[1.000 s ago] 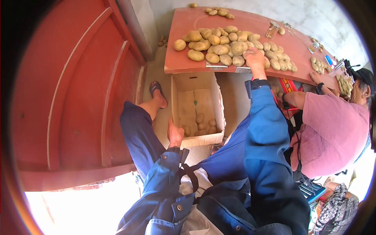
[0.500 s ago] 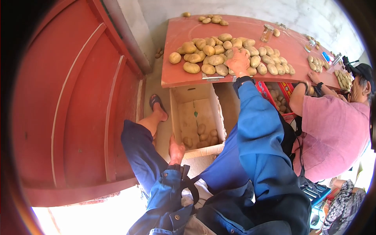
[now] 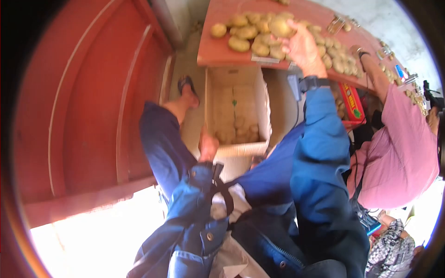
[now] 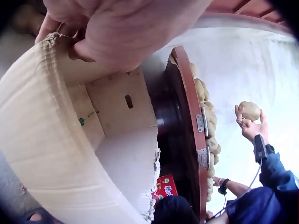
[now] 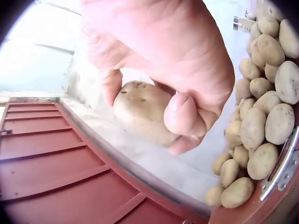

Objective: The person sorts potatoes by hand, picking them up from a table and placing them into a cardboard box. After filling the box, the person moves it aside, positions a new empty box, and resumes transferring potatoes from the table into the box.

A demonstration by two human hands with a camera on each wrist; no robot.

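- Left grip: clamped on near-left rim of cardboard box.
- Box: several loose potatoes at its near end.
- Red carton: right of box, potatoes inside.
- Right grip: beyond box, raised over bench, clamped on one potato; potato sits between thumb and fingertips, off the pile.
- Potato pile: on bench, beyond box and spreading right.
- Glass jar: on bench, beyond box to right, behind pile.
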